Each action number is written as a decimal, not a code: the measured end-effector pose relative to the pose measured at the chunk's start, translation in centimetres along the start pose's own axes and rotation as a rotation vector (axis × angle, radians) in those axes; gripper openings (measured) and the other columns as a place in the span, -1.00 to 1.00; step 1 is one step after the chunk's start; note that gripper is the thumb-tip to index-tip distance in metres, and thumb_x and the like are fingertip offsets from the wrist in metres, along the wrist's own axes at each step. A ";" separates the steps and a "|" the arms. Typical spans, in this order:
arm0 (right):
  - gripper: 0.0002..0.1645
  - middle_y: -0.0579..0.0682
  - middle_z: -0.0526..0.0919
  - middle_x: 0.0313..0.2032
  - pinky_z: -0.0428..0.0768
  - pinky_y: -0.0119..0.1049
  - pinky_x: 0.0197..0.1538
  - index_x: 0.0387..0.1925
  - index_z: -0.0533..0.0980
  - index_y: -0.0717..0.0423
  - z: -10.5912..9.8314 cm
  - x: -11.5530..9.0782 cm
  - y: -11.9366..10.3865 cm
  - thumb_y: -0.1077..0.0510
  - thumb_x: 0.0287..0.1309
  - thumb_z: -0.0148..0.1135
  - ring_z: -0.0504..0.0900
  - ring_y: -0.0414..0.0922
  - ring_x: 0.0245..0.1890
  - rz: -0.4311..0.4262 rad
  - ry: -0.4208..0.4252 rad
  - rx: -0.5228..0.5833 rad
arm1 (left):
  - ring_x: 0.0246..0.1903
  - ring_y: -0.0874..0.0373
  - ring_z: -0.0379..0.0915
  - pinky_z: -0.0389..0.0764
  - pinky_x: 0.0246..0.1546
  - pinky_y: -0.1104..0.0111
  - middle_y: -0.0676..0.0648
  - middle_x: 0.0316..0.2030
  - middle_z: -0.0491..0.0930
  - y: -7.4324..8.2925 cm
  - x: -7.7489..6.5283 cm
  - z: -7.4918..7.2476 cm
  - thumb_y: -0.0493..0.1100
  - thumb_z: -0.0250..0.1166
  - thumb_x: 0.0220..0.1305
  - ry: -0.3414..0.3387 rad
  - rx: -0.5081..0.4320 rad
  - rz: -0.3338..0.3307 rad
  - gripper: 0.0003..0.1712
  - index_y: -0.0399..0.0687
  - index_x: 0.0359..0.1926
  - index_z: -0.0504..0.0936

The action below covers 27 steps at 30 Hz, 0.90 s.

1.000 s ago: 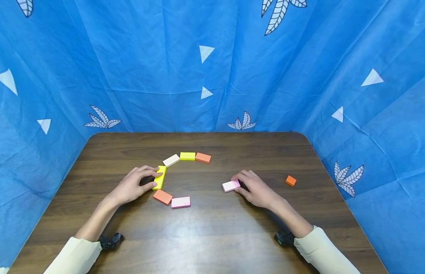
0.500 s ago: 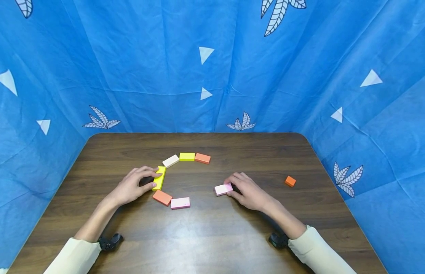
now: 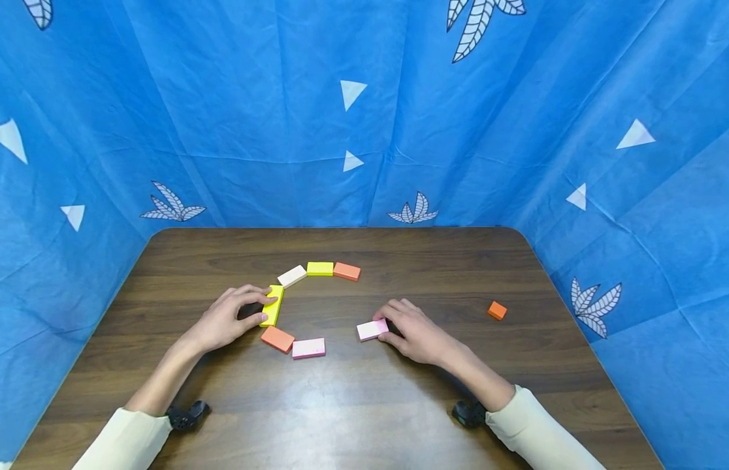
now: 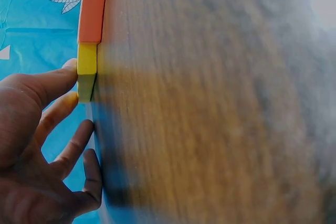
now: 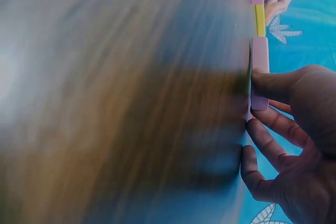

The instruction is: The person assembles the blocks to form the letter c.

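In the head view, my left hand (image 3: 226, 320) has its thumb and fingertips on a long yellow block (image 3: 274, 307) lying flat at the left of a curved row. My right hand (image 3: 414, 331) pinches a pink block (image 3: 369, 331) by its right end, between thumb and index finger. Left of it, apart, lies another pink block (image 3: 308, 348), which meets an orange block (image 3: 277, 339) below the held yellow one. Above the yellow block, the row runs on through a cream block (image 3: 292, 275), a second yellow block (image 3: 320, 268) and another orange block (image 3: 347, 271).
A small bright orange block (image 3: 497, 310) lies alone at the right of the brown wooden table (image 3: 341, 405). Blue curtain (image 3: 317, 117) surrounds the back and both sides. Black devices are strapped to both wrists.
My right hand has slid left and slightly toward me with the pink block, nearing the other pink block. My left hand stays on the yellow block.
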State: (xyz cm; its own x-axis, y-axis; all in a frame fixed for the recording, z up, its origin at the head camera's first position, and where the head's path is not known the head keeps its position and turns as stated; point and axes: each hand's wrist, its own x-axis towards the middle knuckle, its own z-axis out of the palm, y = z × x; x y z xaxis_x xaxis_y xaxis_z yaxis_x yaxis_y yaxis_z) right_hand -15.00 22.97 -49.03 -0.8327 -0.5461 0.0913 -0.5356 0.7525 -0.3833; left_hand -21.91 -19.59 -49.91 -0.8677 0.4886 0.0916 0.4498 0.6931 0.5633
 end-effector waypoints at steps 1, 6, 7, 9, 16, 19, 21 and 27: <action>-0.71 -0.14 0.66 0.10 0.55 -0.03 0.28 0.13 0.58 -0.06 0.0 0.1 -0.1 0.03 0.47 0.39 0.54 -0.15 0.06 -0.003 -0.005 -0.001 | 0.32 -0.24 0.44 0.47 0.25 -0.23 -0.14 0.41 0.61 0.0 0.0 0.0 -0.16 0.44 0.45 -0.001 0.000 0.001 -0.58 0.07 0.29 0.74; -0.72 -0.16 0.65 0.11 0.54 -0.04 0.32 0.14 0.57 -0.09 0.3 0.4 -0.5 0.01 0.50 0.35 0.53 -0.16 0.09 0.003 -0.026 0.005 | 0.32 -0.23 0.44 0.47 0.25 -0.23 -0.13 0.41 0.61 0.0 -0.1 0.0 -0.16 0.45 0.45 -0.002 -0.003 -0.004 -0.57 0.06 0.30 0.74; -0.71 -0.17 0.65 0.10 0.54 -0.05 0.33 0.15 0.57 -0.09 0.3 0.5 -0.6 0.01 0.51 0.35 0.53 -0.16 0.09 0.003 -0.029 0.005 | 0.32 -0.23 0.44 0.47 0.25 -0.23 -0.13 0.41 0.61 0.0 -0.1 0.1 -0.16 0.45 0.45 -0.002 -0.003 -0.005 -0.57 0.06 0.30 0.74; -0.71 -0.17 0.65 0.10 0.54 -0.07 0.34 0.16 0.57 -0.10 0.5 0.6 -0.7 0.00 0.51 0.34 0.53 -0.15 0.11 0.005 -0.034 0.007 | 0.32 -0.22 0.44 0.47 0.24 -0.22 -0.13 0.41 0.61 0.0 0.0 0.1 -0.16 0.45 0.45 -0.001 -0.001 -0.008 -0.57 0.07 0.30 0.74; -0.72 -0.16 0.65 0.09 0.56 -0.11 0.29 0.14 0.58 -0.09 0.6 0.9 -1.4 0.01 0.50 0.36 0.53 -0.15 0.10 -0.004 -0.036 0.017 | 0.32 -0.22 0.44 0.47 0.24 -0.21 -0.12 0.41 0.60 0.1 0.0 0.1 -0.16 0.45 0.45 -0.005 -0.001 -0.012 -0.57 0.07 0.30 0.74; -0.72 -0.16 0.66 0.08 0.54 -0.10 0.28 0.13 0.58 -0.08 0.6 1.0 -1.7 0.02 0.49 0.36 0.52 -0.15 0.07 -0.020 -0.041 0.012 | 0.32 -0.22 0.45 0.47 0.24 -0.20 -0.13 0.41 0.61 0.2 0.0 0.1 -0.16 0.45 0.45 -0.002 0.000 -0.010 -0.57 0.06 0.29 0.74; -0.72 -0.16 0.66 0.08 0.53 -0.10 0.29 0.14 0.58 -0.09 0.6 1.2 -1.9 0.01 0.50 0.36 0.51 -0.15 0.07 -0.023 -0.048 0.007 | 0.32 -0.23 0.45 0.47 0.24 -0.21 -0.14 0.41 0.61 0.2 0.0 0.1 -0.16 0.45 0.45 0.000 0.000 -0.008 -0.58 0.05 0.29 0.74; -0.72 -0.16 0.65 0.09 0.53 -0.10 0.29 0.15 0.58 -0.09 0.9 1.6 -2.4 0.00 0.51 0.35 0.51 -0.15 0.08 -0.036 -0.057 -0.005 | 0.33 -0.25 0.44 0.47 0.26 -0.25 -0.15 0.41 0.60 0.1 0.0 0.2 -0.17 0.43 0.46 0.004 -0.001 -0.005 -0.59 0.06 0.29 0.74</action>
State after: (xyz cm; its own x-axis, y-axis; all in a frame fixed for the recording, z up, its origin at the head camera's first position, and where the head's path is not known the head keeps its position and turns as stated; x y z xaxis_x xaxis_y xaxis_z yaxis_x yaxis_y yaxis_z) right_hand -14.95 19.95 -48.78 -0.8035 -0.5931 0.0522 -0.5660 0.7337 -0.3759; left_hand -21.84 -19.41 -49.99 -0.8707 0.4830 0.0924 0.4454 0.6949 0.5646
